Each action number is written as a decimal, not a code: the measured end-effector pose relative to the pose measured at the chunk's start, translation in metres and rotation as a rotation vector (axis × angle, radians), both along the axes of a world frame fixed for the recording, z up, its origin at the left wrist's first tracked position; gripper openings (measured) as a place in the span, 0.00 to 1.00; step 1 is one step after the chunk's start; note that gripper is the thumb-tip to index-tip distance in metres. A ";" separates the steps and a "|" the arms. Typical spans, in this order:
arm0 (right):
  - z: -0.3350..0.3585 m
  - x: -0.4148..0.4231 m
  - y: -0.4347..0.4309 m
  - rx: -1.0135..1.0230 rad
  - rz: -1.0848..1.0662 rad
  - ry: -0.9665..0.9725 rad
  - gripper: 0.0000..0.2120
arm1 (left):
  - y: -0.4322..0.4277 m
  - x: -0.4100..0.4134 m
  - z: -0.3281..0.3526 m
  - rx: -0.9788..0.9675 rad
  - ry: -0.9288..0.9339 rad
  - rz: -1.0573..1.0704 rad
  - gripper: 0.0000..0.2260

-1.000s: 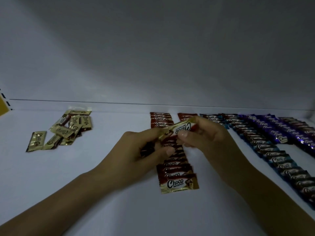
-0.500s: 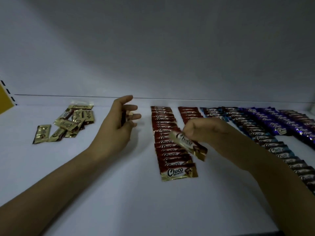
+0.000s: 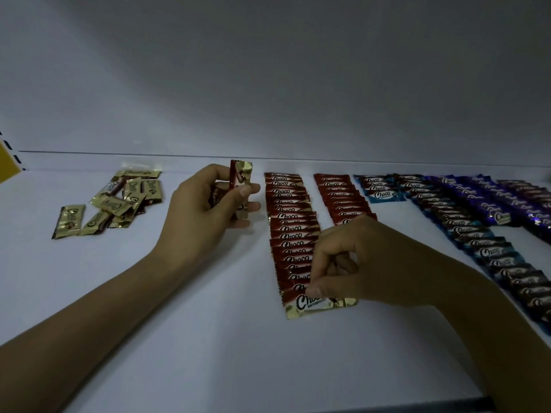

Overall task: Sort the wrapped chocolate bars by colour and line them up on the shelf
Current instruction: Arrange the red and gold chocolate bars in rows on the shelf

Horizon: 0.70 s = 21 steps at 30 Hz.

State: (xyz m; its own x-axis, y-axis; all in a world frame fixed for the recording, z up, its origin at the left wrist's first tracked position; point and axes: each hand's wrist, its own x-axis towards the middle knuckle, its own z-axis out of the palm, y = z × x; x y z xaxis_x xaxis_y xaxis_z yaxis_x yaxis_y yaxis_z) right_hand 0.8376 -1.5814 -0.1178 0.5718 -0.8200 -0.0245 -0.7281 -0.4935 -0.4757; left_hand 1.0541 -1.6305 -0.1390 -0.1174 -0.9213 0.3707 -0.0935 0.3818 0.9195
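Pinching red bar (image 3: 301,305) with right hand (image 3: 351,263) at front end of red row (image 3: 286,216), middle of shelf (image 3: 149,323); long axis crosswise to row. Gripping spare bars (image 3: 238,177) upright in left hand (image 3: 202,210), left of row, nearer back edge.

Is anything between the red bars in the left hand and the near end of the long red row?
Only the right hand, pinching the front bar at that end. The shelf between it and the held red bars shows nothing else.

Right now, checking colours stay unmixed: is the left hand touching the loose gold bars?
Apart. The head view shows bare shelf between the left hand and the gold bars; the hand grips red bars instead.
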 end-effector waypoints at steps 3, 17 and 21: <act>-0.001 0.001 0.000 -0.028 0.004 -0.038 0.03 | 0.002 0.000 0.000 -0.063 -0.070 -0.002 0.04; -0.009 0.005 0.012 0.110 -0.050 -0.198 0.06 | 0.005 -0.001 -0.001 -0.130 -0.169 0.022 0.03; -0.005 0.005 0.003 0.063 -0.043 -0.042 0.05 | 0.010 -0.003 0.002 -0.113 -0.168 -0.020 0.03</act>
